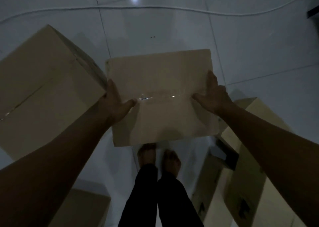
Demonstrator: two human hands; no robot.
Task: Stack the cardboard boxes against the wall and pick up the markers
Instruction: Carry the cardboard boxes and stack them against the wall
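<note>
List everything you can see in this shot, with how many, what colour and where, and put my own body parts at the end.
held cardboard box: one, tan, taped top, centre, off the floor
large cardboard box: one, tan, left
cardboard boxes at right: tan, stacked or leaning, number unclear
cardboard box at lower left: one, tan, partly cut off
cable: one, white, across the far floor
floor: white glossy tiles
left hand: grips the held box's left edge
right hand: grips its right edge
bare feet: two, below the held box

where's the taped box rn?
Head view, centre: taped box held between left hand and right hand, above the bare feet.
</note>
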